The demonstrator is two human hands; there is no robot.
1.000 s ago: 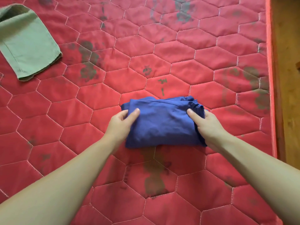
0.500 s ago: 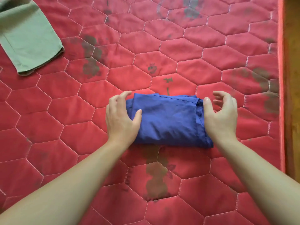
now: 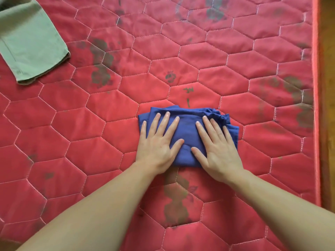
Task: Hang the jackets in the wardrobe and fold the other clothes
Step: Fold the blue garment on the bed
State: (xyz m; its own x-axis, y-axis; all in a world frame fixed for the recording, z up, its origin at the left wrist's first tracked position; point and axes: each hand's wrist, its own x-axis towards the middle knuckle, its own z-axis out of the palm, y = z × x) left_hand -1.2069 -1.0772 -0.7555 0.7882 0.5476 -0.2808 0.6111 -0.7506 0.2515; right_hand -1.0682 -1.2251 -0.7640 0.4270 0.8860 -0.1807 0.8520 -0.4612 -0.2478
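Observation:
A folded blue garment lies on the red quilted mattress, right of centre. My left hand lies flat on its left half with fingers straight and spread. My right hand presses flat on its right half the same way. The garment's gathered right edge bunches out beyond my right hand. A green garment lies folded at the far left corner of the mattress, well away from both hands.
The mattress's right edge runs down the right side, with a wooden floor beyond it. Dark printed patches mark the mattress cover.
Both hands moved from the garment's sides onto its top and now press it flat. The bundle looks narrower than a second ago.

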